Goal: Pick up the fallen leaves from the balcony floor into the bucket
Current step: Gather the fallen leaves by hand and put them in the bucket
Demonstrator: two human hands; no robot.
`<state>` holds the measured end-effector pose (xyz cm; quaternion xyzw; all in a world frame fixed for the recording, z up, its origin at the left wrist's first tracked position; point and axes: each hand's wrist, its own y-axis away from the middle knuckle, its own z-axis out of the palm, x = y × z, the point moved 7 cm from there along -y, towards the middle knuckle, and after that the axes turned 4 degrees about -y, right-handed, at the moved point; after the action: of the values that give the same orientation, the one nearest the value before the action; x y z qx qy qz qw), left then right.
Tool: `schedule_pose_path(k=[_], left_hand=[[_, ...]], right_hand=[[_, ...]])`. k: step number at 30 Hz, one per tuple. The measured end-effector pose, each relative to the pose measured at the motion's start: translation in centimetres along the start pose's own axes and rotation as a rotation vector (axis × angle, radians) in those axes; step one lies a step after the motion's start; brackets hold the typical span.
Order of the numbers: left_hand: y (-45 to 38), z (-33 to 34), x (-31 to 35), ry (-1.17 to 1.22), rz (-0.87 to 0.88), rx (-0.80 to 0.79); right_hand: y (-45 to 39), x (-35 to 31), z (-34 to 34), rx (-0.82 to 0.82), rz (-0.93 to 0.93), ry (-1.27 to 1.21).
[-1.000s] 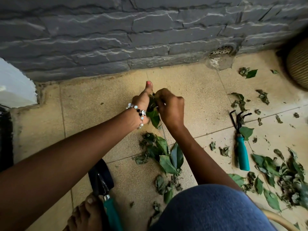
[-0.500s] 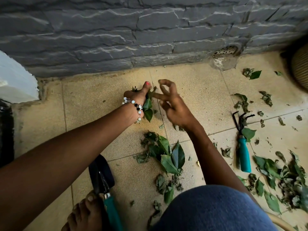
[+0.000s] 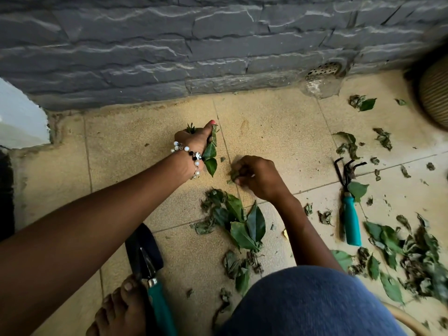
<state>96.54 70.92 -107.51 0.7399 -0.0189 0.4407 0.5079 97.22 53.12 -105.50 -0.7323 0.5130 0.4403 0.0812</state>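
Left hand: the left hand (image 3: pixel 194 138) is closed round a bunch of gathered leaves (image 3: pixel 210 154), green blades hanging out below the thumb, held just above the floor (image 3: pixel 266 122).
Trowel: a black trowel with a teal handle (image 3: pixel 148 267) lies on the tiles beside a bare foot (image 3: pixel 121 309).
Right hand: the right hand (image 3: pixel 258 177) is down at the floor, fingers curled and pinching a small leaf scrap (image 3: pixel 234 175) — how firm the pinch is, the view doesn't quite settle.
Loose pile: fallen leaves (image 3: pixel 240 221) lie just below the two hands; more are scattered far right (image 3: pixel 412 248).
Hand rake: a teal-handled rake (image 3: pixel 349 202) rests among the right-hand litter.
Step in hand: gathering by the fistful — likely the scrap joins the left hand's bunch next.
Next move: needs a clean lift of thin, flat pieces, then a carry to the bucket, which can't be picked out with certainty here.
Surroundings: sandy-yellow tiles meeting a dark grey stone wall (image 3: pixel 218 44), with a drain grille (image 3: pixel 323 69) at its foot.
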Motion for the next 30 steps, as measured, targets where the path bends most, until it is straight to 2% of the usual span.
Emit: schedule_pose_path(k=[3, 8, 12, 14, 17, 19, 22, 24, 28, 30], left_hand=[[-0.1, -0.8, -0.1, 0.026, -0.005, 0.009], [0.2, -1.8, -0.1, 0.055, 0.001, 0.011], [0.4, -2.5, 0.1, 0.067, 0.025, 0.025], [0.7, -2.7, 0.3, 0.074, 0.021, 0.019], [1.4, -2.9, 0.6, 0.06, 0.02, 0.0], [1.7, -3.0, 0.8, 0.04, 0.029, -0.003], [1.7, -3.2, 0.8, 0.064, 0.022, 0.004], [1.6, -3.3, 0.9, 0.07, 0.023, 0.004], [1.6, -3.3, 0.9, 0.072, 0.037, 0.01], [1.6, -3.3, 0.9, 0.06, 0.035, 0.014]], right_hand=[[0.0, -1.8, 2.2, -0.012, -0.254, 0.178], [2.3, -1.6, 7.3, -0.289, -0.391, 0.477], [2.9, -1.5, 8.1, -0.331, -0.477, 0.53], [2.7, -1.6, 7.9, -0.26, -0.527, 0.434], [2.0, -2.2, 6.7, -0.018, -0.617, 0.298], [1.3, -2.5, 5.5, 0.114, -0.585, 0.225], [0.2, -2.4, 4.1, 0.18, -0.519, 0.18], [0.3, -2.3, 4.2, 0.121, -0.494, 0.213], [2.4, -1.4, 7.0, -0.197, -0.515, 0.451], [3.0, -1.1, 7.0, -0.269, -0.544, 0.527]])
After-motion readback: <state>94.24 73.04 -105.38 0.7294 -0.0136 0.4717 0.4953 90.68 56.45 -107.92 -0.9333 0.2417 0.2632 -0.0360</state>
